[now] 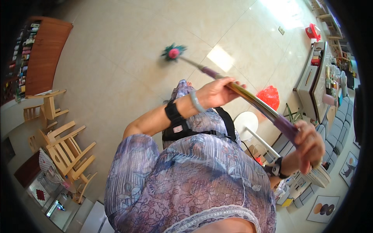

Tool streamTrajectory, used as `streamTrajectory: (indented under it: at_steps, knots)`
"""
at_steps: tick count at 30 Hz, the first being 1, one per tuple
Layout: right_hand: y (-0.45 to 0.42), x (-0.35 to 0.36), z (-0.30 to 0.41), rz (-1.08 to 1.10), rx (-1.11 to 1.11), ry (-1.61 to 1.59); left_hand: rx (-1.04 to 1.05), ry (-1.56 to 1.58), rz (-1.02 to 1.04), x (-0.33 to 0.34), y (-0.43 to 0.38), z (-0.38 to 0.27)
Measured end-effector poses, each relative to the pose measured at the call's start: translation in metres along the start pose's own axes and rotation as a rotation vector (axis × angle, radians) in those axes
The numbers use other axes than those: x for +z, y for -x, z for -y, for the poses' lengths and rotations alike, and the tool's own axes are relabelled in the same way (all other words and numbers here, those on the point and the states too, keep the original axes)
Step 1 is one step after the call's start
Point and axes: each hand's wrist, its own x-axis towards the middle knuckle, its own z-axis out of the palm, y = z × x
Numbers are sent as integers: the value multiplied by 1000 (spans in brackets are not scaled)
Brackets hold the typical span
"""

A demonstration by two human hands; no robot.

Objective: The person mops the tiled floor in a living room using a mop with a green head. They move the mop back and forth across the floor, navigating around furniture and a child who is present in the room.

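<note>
A mop slants across the view, with a shiny gold and silver handle (255, 100), purple sleeves and a small head of dark green strands around a pink centre (174, 53). The head is low over the tiled floor; whether it touches is unclear. My left hand (220, 92), with a pale bangle at the wrist, is closed around the middle of the handle. Near the handle's upper end, my right hand (310, 148) holds the purple sleeve; it is slightly blurred, and some fingers are hidden.
A red plastic bag (268, 97) and a round white stand base (246, 125) lie right of my body. Wooden chairs (68, 148) and a brown cabinet (49, 55) stand left. At right are a white cabinet (310, 84), a grey sofa (338, 125) and a red bucket (313, 32).
</note>
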Motion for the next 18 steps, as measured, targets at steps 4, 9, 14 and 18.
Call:
streamTrajectory:
  at_steps: [4,9,14,18]
  knots:
    - [-43,26,-73,-100,247,-275,275,37,-114,-62,28,-45]
    - [-96,87,-201,209,502,-313,501,211,-244,-207,67,-134]
    - [-117,157,-297,498,581,-348,506,438,-538,-316,89,-183]
    - [-150,139,-324,343,668,-423,447,360,-540,-277,70,-205]
